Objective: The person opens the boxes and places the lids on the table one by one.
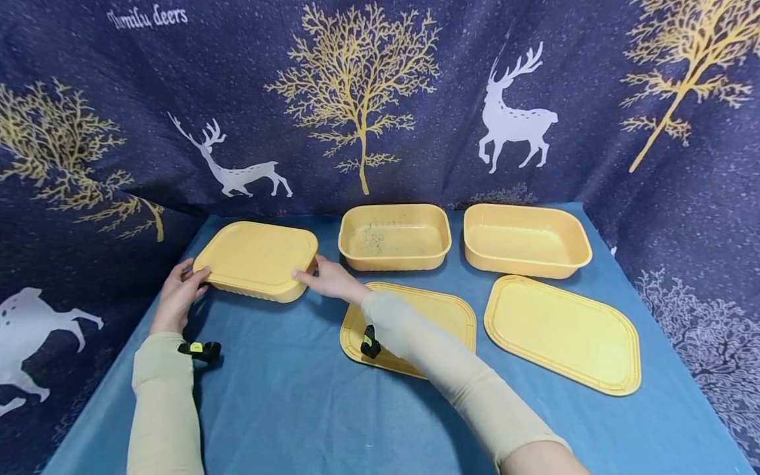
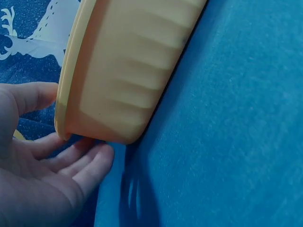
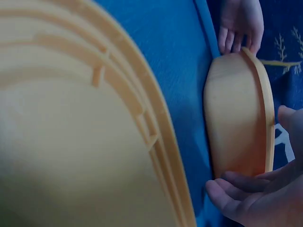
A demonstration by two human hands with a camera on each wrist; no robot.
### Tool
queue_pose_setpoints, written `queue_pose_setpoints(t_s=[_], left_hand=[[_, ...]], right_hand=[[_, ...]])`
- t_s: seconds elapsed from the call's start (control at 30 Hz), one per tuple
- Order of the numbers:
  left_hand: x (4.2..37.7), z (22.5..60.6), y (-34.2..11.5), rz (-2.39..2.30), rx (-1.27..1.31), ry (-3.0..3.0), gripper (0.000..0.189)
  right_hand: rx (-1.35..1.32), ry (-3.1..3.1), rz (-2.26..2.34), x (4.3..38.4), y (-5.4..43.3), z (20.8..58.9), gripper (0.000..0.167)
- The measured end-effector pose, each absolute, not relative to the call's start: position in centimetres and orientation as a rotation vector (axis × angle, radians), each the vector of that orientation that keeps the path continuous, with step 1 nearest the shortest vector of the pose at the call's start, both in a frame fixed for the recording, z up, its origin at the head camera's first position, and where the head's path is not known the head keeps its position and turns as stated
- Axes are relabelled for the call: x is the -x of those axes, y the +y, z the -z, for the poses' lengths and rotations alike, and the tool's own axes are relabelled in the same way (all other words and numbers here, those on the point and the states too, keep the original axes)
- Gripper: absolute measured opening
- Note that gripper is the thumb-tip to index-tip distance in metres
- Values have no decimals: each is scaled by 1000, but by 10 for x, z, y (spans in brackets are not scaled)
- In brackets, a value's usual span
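Note:
A yellow plastic box with its lid on [image 1: 256, 256] rests on the cloth at the far left. My left hand [image 1: 177, 295] holds its left end, thumb at the lid's rim and fingers against the end wall below. The ribbed side wall of the lidded box [image 2: 137, 71] fills much of the left wrist view. At the box's right end, my right hand [image 1: 332, 280] has its thumb on the lid's corner and the other fingers against the side, partly hidden. Both hands appear around the box in the right wrist view, where the right hand [image 3: 270, 191] is nearer.
Two open yellow boxes, a middle one [image 1: 394, 247] and a right one [image 1: 525, 241], stand along the back. Before them lie two loose lids, one [image 1: 433, 310] partly under my right forearm, the other [image 1: 564, 333] at the right. A patterned cloth [image 1: 415, 99] hangs behind.

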State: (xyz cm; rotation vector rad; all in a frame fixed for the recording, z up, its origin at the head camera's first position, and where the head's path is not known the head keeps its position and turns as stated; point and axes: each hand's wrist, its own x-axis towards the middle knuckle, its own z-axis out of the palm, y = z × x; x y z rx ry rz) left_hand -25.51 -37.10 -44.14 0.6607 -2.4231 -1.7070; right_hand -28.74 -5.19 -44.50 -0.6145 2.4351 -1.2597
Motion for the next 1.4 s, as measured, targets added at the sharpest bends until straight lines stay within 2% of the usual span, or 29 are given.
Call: queue_pose_setpoints(t_s=[0.17, 0.53, 0.8, 1.03, 1.4], left_hand=[[258, 444, -372, 1657, -673, -2454, 88], [268, 448, -364, 1649, -700, -2411, 94], [270, 444, -349, 1619, -747, -2372, 87], [274, 442, -345, 1592, -796, -2387, 85], [277, 442, -346, 1613, -753, -2403, 83]], right_hand=[[604, 2432, 1251, 288, -54, 444, 58], [603, 2426, 1249, 307, -52, 441, 65], [548, 2404, 1325, 317, -52, 444, 58], [550, 2387, 1346, 324, -50, 445, 63], [519, 2354, 1387, 326, -51, 441, 61]])
